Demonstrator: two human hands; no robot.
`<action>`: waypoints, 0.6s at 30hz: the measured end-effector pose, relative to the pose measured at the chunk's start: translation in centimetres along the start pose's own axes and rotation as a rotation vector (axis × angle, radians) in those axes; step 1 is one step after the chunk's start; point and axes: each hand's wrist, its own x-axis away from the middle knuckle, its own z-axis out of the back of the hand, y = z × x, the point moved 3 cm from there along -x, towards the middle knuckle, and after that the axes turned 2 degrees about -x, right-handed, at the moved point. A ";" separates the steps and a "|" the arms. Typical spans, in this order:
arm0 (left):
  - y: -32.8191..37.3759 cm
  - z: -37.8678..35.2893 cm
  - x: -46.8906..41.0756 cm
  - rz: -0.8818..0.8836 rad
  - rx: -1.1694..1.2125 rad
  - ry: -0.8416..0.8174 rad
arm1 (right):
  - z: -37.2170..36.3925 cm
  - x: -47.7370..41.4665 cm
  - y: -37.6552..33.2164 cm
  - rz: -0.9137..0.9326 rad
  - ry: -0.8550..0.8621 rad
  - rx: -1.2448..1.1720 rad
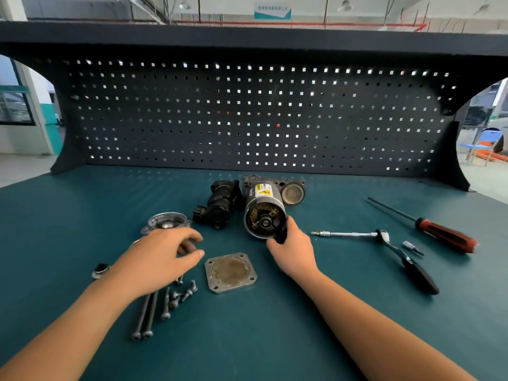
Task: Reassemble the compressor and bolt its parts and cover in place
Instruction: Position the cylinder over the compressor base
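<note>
Your right hand point(292, 251) is pinching a black part point(281, 235) at the compressor point(264, 213) open end, left hand point(159, 259) curled loosely over the bolts point(165, 306), can't tell if it's holding anything.

The near benchtop point(261, 342) lies bare between the forearms, a wide lane from the front edge. Left of it, bolts point(165, 303) lie scattered just beside the square plate point(230, 272). Further back the clear cap point(167, 221), black housing point(220, 203) and motor point(264, 204) stand close together with only narrow gaps. The right hand point(291, 251), gripping a black piece point(281, 234) at the motor's open end, blocks that end. Ratchet point(395, 248), bit point(412, 247) and screwdriver point(439, 232) lie to the right; the pegboard point(247, 119) closes the back
</note>
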 end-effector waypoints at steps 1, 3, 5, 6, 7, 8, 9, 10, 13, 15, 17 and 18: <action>-0.1 0.2 0.0 0.005 0.014 0.026 | 0.1 0.0 0.0 0.009 0.009 -0.002; -0.2 0.8 -0.2 0.010 0.068 0.133 | 0.2 -0.1 0.1 0.023 0.029 -0.014; -0.5 1.6 -0.3 0.022 0.133 0.246 | 0.3 -0.1 0.1 0.033 0.045 -0.035; -0.7 1.9 -0.3 0.031 0.157 0.295 | 0.3 -0.1 0.2 0.034 0.052 -0.049; -1.0 2.3 -0.4 0.043 0.174 0.342 | 0.3 -0.2 0.2 0.033 0.058 -0.067; -1.3 2.7 -0.5 0.058 0.186 0.391 | 0.3 -0.2 0.2 0.031 0.066 -0.089; -1.6 3.1 -0.5 0.076 0.195 0.440 | 0.4 -0.2 0.3 0.030 0.072 -0.114; -2.1 3.6 -0.5 0.098 0.199 0.487 | 0.4 -0.3 0.3 0.030 0.076 -0.138; -4.1 4.9 -0.6 0.188 0.188 0.565 | 0.5 -0.3 0.4 0.016 0.091 -0.180; -5.4 5.1 -0.8 0.242 0.167 0.544 | 0.4 -0.3 0.5 -0.021 0.096 -0.206; -6.2 4.7 -1.1 0.284 0.133 0.472 | 0.3 -0.4 0.7 -0.056 0.094 -0.231; -6.4 4.4 -1.2 0.295 0.114 0.432 | 0.3 -0.5 0.8 -0.060 0.095 -0.239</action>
